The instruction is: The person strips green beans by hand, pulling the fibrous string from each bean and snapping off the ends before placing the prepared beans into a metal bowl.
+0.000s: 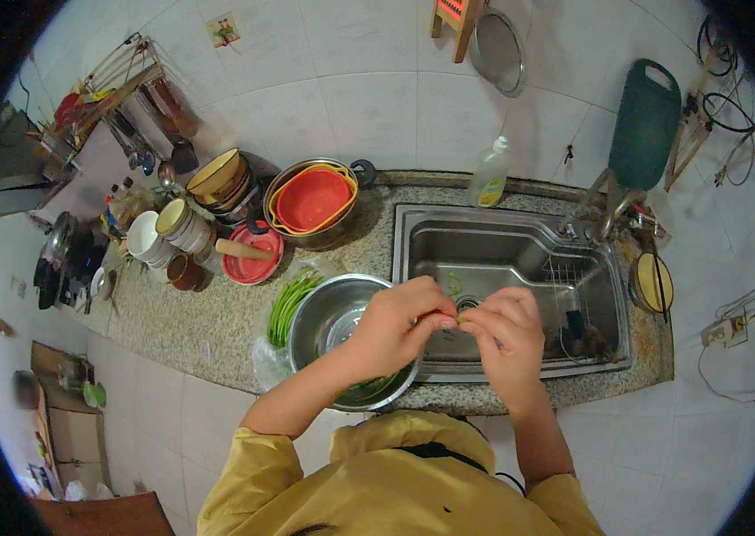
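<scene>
Over the stainless steel sink (518,241), my left hand (401,321) and my right hand (511,335) meet fingertip to fingertip. Pinched between them is a small green vegetable piece (461,319), mostly hidden by the fingers. A few green scraps (453,283) lie in the sink by the drain. Under my left forearm stands a steel bowl (303,321), with some green stalks low inside it, partly covered by the arm. Left of the bowl, a bunch of long green stalks (290,305), which look like long beans or garlic scapes, rests on a clear plastic bag (270,365).
Behind the bowl are a red basin (250,268) with a wooden pestle (243,250) and a pot (263,184) holding a red colander (313,199). Stacked bowls (146,234) stand further left. A detergent bottle (491,174) stands behind the sink; the faucet (618,208) is at its right corner.
</scene>
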The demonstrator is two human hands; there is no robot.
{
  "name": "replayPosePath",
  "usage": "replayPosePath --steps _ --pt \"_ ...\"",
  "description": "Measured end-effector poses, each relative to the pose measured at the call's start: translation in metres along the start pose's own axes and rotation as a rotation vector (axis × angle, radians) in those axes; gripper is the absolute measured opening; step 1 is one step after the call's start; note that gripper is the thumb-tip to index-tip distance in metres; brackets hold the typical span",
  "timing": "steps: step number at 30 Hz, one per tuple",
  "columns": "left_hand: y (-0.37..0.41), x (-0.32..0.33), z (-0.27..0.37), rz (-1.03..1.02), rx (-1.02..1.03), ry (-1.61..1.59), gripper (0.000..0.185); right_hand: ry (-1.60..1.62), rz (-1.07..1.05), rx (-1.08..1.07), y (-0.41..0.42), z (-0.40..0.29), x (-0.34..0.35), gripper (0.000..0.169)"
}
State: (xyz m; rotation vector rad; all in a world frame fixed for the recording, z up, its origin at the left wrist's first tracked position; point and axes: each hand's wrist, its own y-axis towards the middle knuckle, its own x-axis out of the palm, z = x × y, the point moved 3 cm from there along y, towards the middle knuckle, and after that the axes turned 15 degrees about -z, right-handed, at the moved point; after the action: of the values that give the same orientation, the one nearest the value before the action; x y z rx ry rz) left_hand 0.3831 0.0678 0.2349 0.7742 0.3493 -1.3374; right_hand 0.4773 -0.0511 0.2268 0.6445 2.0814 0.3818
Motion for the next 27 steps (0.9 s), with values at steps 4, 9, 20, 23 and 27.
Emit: replayPosePath --steps 4,9,20,23,27 --pt "0.000 0.010 -0.018 -0.120 -0.075 -0.657 0.009 0.034 -0.036 -0.061 -0.002 -0.002 -0.001 0.015" --pt "-0.002 0.026 -0.022 -0.119 -0.167 -1.044 0.014 0.062 -0.036 -0.084 -0.004 -0.002 -0.002 0.018" --pt "-0.003 0.039 -0.020 0.126 -0.382 -1.096 0.028 -0.019 0.047 -0.076 -0.003 -0.001 -0.001 0.022" --pt "-0.003 0.041 -0.019 0.146 -0.383 -1.124 0.030 -0.047 0.054 -0.061 -0.003 -0.002 0.000 0.022" --pt "-0.003 0.046 -0.023 0.190 -0.441 -1.132 0.031 -0.081 0.057 -0.053 -0.005 0.000 0.002 0.021"
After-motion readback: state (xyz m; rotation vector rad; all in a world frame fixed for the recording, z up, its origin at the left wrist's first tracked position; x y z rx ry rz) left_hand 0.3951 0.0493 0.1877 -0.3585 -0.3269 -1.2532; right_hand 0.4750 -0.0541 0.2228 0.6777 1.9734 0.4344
